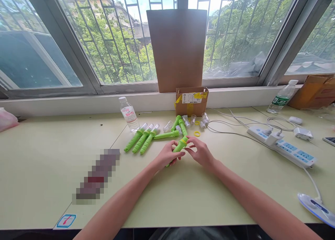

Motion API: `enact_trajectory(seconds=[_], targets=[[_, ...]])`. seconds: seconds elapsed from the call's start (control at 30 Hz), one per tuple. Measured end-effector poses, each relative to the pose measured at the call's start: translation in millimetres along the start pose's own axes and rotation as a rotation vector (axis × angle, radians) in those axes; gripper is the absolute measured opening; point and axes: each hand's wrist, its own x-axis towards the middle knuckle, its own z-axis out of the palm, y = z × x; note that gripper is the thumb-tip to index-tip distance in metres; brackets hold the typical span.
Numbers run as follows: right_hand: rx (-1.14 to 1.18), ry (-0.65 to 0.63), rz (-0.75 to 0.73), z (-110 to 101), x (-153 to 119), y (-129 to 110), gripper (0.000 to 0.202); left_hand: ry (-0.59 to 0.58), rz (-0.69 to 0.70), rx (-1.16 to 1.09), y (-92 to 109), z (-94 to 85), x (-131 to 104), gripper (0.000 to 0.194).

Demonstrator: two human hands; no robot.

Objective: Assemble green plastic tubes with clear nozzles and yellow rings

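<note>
My left hand (169, 153) is wrapped round a green plastic tube (180, 145), holding it tilted above the table with its threaded end up and to the right. A yellow ring sits around that end. My right hand (200, 152) has its fingertips closed on the ring, thumb below and index finger above. Just beyond my hands lie loose green tubes (166, 135), small clear plastic caps (168, 126) and other yellow rings (196, 133). To the left, three green tubes with clear caps (148, 143) rest side by side.
Behind the parts stands a small cardboard box (192, 102) before a tall brown board (179, 51). A water bottle (129, 115) is at the back left, another bottle (281, 98) back right. A power strip (285, 147) with cables lies right. A blurred dark object (98, 177) lies left.
</note>
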Motion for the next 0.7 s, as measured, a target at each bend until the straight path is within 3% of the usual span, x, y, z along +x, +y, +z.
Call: enact_trajectory(seconds=[0.2,0.43,0.7], targets=[[-0.029,0.046,-0.01,1,-1,2,0.009,0.019,0.043,-0.041,0,-0.3,1,0.033],[-0.036,0.054,-0.005,-2,0,2,0.009,-0.04,0.046,-0.008,10,-2.2,-3,0.041],[-0.022,0.048,-0.006,1,0,3,0.009,0.01,-0.003,-0.004,-2,-0.2,2,0.04]])
